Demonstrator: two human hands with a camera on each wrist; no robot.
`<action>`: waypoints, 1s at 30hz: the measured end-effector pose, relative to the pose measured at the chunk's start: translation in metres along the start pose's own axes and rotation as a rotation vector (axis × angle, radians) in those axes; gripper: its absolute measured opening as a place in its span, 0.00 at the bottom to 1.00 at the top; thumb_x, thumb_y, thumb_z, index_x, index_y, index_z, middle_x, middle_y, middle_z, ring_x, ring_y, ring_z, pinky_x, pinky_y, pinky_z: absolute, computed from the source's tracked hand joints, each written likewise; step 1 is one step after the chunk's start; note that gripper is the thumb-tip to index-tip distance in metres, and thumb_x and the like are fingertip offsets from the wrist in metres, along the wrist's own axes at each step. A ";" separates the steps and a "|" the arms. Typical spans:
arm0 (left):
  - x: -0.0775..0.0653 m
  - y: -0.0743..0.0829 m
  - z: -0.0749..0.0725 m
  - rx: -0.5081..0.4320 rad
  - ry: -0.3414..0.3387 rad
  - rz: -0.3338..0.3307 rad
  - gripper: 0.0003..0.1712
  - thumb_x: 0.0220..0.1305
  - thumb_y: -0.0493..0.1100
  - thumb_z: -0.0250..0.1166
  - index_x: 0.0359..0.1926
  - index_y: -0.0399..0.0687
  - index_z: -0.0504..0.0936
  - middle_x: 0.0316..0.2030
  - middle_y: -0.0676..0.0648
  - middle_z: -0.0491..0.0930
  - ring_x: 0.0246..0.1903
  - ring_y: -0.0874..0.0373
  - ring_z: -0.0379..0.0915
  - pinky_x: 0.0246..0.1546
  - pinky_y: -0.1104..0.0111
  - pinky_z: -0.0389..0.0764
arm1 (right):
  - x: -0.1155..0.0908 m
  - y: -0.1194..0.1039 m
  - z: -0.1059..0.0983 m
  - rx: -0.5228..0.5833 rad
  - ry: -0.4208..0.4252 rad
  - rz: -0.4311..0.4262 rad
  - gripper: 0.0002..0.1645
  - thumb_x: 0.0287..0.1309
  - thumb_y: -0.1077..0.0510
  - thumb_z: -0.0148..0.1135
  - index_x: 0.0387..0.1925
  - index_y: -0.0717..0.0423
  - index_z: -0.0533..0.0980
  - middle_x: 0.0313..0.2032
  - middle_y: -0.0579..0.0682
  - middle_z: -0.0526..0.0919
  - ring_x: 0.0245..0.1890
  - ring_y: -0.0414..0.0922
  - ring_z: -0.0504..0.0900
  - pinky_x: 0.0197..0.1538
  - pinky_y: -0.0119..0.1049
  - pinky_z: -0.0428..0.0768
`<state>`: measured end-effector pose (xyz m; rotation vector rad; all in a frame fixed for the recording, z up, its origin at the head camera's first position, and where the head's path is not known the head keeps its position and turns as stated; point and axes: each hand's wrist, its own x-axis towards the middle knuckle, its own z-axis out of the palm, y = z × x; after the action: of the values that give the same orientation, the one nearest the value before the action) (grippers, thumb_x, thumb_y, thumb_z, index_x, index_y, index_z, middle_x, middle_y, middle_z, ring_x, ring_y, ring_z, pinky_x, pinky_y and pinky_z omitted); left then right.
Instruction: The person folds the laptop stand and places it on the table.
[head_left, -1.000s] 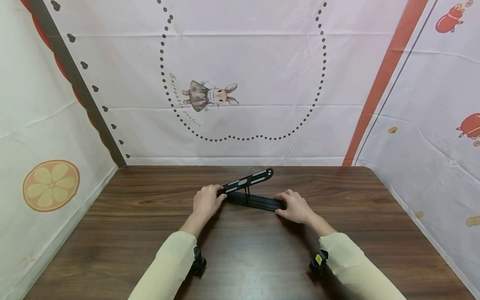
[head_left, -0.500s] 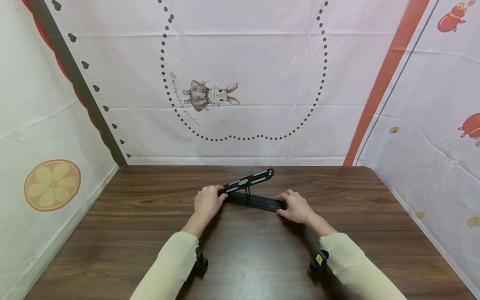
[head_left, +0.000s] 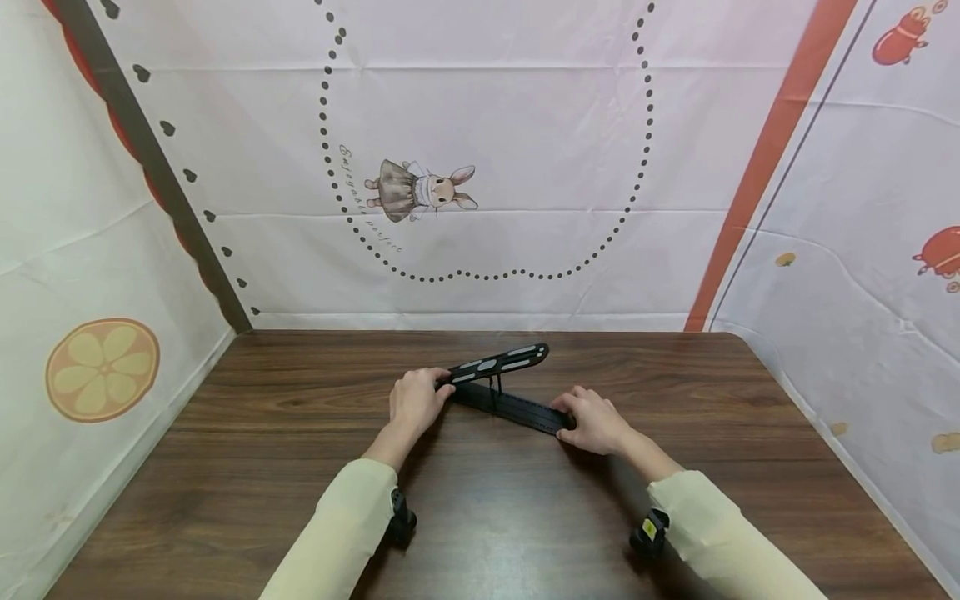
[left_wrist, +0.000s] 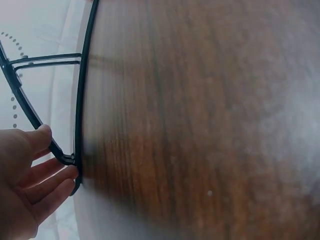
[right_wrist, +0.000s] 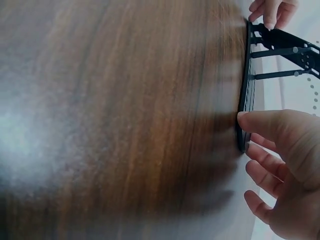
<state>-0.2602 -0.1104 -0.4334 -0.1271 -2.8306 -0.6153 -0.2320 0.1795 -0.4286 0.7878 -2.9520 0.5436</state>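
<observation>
A black folding stand lies on the table, its two long bars joined near the left end. The lower bar (head_left: 517, 410) rests flat, while the upper bar (head_left: 498, 363), with pale grey pads, slants up to the right. Thin struts (right_wrist: 280, 75) prop the bars apart. My left hand (head_left: 412, 402) pinches the joined end; in the left wrist view its thumb is on the upper bar and its fingers reach the lower bar (left_wrist: 79, 100). At the other end, my right hand (head_left: 592, 422) grips the lower bar's tip between thumb and fingers, covering that tip in the head view.
The brown wooden table (head_left: 480, 517) spreads out in front and to both sides. A printed white cloth (head_left: 525, 150) hangs behind its far edge, with similar cloth at left and right. A small black camera sits on each wrist.
The lower bar's right end has swung slightly toward me, along with my right hand. The upper bar's raised end sits a little lower. My left hand has stayed nearly in place.
</observation>
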 end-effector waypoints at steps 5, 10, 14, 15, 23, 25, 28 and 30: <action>0.002 0.000 0.002 -0.005 0.016 0.007 0.15 0.58 0.50 0.64 0.47 0.56 0.82 0.43 0.47 0.83 0.21 0.54 0.76 0.16 0.67 0.71 | -0.003 -0.001 -0.001 -0.020 0.013 -0.043 0.21 0.45 0.56 0.69 0.44 0.56 0.77 0.35 0.49 0.74 0.37 0.47 0.73 0.34 0.40 0.68; 0.003 0.001 0.003 -0.010 0.040 0.015 0.14 0.58 0.49 0.65 0.45 0.56 0.83 0.43 0.48 0.82 0.31 0.51 0.80 0.25 0.61 0.77 | -0.006 -0.001 0.000 -0.051 0.044 -0.098 0.21 0.44 0.53 0.70 0.42 0.54 0.78 0.34 0.47 0.75 0.35 0.45 0.73 0.33 0.38 0.67; 0.004 0.002 0.004 -0.006 0.052 0.030 0.13 0.58 0.48 0.65 0.45 0.55 0.83 0.44 0.48 0.82 0.35 0.50 0.80 0.28 0.59 0.79 | -0.008 -0.001 0.002 -0.058 0.046 -0.131 0.21 0.44 0.52 0.70 0.42 0.53 0.78 0.34 0.47 0.75 0.35 0.44 0.73 0.33 0.36 0.66; 0.004 0.002 0.005 -0.005 0.053 0.033 0.13 0.58 0.48 0.65 0.45 0.55 0.82 0.44 0.48 0.81 0.35 0.50 0.80 0.29 0.59 0.79 | -0.009 -0.002 0.002 -0.060 0.047 -0.138 0.21 0.44 0.52 0.70 0.42 0.53 0.78 0.33 0.46 0.75 0.35 0.44 0.73 0.32 0.36 0.66; 0.005 0.003 0.007 -0.047 0.055 0.046 0.13 0.58 0.48 0.65 0.45 0.55 0.82 0.40 0.49 0.79 0.38 0.52 0.78 0.35 0.57 0.78 | -0.015 -0.005 0.003 -0.072 0.049 -0.201 0.21 0.44 0.52 0.70 0.41 0.54 0.78 0.33 0.46 0.75 0.35 0.43 0.72 0.34 0.37 0.66; 0.005 0.003 0.007 -0.071 0.052 0.047 0.13 0.57 0.48 0.65 0.45 0.55 0.82 0.40 0.49 0.79 0.39 0.52 0.77 0.37 0.57 0.77 | -0.016 -0.006 0.004 -0.077 0.047 -0.214 0.20 0.45 0.52 0.70 0.41 0.54 0.78 0.33 0.46 0.75 0.35 0.43 0.72 0.35 0.38 0.66; 0.006 0.004 0.007 -0.099 0.041 0.043 0.13 0.58 0.48 0.65 0.45 0.56 0.82 0.40 0.49 0.79 0.40 0.52 0.77 0.38 0.57 0.77 | -0.020 -0.009 0.006 -0.087 0.046 -0.229 0.19 0.45 0.51 0.70 0.39 0.53 0.77 0.33 0.45 0.75 0.35 0.42 0.71 0.36 0.38 0.66; 0.006 0.004 0.007 -0.111 0.035 0.046 0.13 0.58 0.47 0.65 0.45 0.56 0.82 0.40 0.49 0.79 0.39 0.52 0.77 0.37 0.57 0.76 | -0.022 -0.011 0.007 -0.093 0.049 -0.241 0.19 0.44 0.50 0.70 0.38 0.53 0.77 0.33 0.45 0.75 0.34 0.41 0.71 0.35 0.37 0.66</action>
<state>-0.2666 -0.1036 -0.4365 -0.1978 -2.7517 -0.7571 -0.2073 0.1787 -0.4346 1.0819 -2.7604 0.3997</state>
